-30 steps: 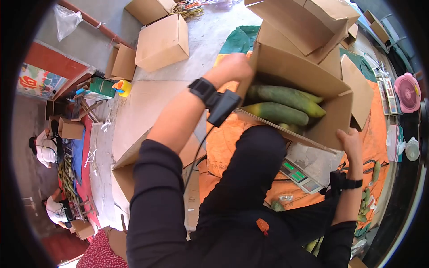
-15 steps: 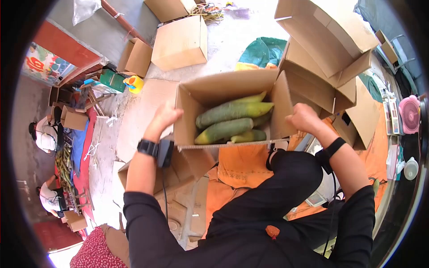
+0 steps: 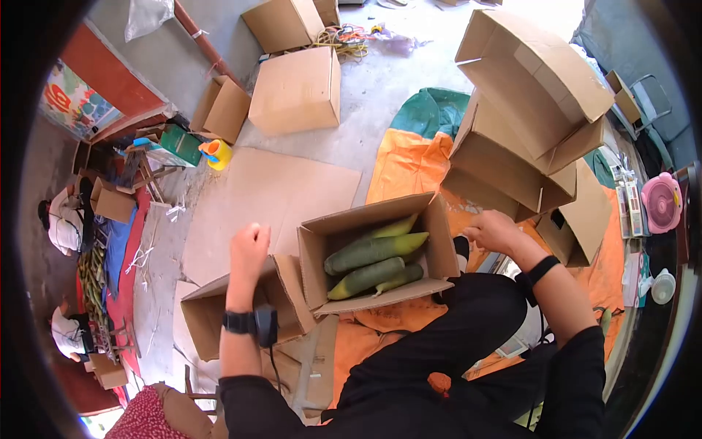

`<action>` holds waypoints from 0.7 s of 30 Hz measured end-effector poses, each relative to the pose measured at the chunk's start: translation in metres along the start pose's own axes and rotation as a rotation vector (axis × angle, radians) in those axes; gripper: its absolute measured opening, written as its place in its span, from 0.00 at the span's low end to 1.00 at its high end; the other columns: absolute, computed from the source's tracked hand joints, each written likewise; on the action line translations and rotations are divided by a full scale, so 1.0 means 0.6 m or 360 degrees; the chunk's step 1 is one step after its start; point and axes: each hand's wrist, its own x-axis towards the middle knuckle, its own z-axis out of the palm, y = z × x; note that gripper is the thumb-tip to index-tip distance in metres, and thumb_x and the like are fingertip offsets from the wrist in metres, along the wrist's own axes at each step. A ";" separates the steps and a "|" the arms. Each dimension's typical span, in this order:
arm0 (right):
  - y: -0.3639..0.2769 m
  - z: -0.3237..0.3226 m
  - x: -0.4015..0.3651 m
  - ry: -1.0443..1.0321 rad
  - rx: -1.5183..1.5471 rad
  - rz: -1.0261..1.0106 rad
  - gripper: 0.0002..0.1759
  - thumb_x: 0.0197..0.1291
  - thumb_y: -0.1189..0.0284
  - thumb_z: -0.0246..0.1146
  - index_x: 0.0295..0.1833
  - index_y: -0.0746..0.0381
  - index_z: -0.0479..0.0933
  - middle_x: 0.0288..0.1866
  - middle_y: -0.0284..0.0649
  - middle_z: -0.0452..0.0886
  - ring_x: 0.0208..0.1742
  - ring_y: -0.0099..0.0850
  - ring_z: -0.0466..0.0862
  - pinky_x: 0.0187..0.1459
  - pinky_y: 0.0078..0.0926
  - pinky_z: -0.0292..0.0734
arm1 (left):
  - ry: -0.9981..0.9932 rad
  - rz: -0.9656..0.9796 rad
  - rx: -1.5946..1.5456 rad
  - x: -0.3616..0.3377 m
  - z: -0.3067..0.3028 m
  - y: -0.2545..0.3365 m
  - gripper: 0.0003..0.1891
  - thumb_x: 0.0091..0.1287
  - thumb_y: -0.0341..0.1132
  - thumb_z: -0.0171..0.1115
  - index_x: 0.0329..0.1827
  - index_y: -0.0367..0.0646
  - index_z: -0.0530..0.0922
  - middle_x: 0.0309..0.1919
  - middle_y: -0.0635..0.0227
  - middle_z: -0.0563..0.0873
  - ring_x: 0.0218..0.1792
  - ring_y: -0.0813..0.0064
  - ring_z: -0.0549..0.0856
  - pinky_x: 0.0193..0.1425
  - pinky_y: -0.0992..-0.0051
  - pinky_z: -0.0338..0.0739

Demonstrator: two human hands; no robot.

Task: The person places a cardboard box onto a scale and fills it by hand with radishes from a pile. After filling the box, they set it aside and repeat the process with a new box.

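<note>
while fingers curl, hands flank box.

The tarp is orange, the fan pink, the cloth red with pale speckles.

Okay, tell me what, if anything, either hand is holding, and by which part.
Nothing visible is held: the left hand and right hand are both off the box of green produce, one on either side.

Green vegetables — in cardboard box
</note>
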 end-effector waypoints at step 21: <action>0.223 0.262 -0.338 0.0771 0.1091 0.0520 0.11 0.60 0.67 0.62 0.39 0.63 0.83 0.29 0.39 0.85 0.29 0.29 0.84 0.34 0.29 0.79 | 0.0449 0.0044 -0.0133 -0.293 0.058 -0.005 0.39 0.58 0.37 0.69 0.69 0.30 0.59 0.63 0.43 0.68 0.64 0.48 0.68 0.69 0.59 0.62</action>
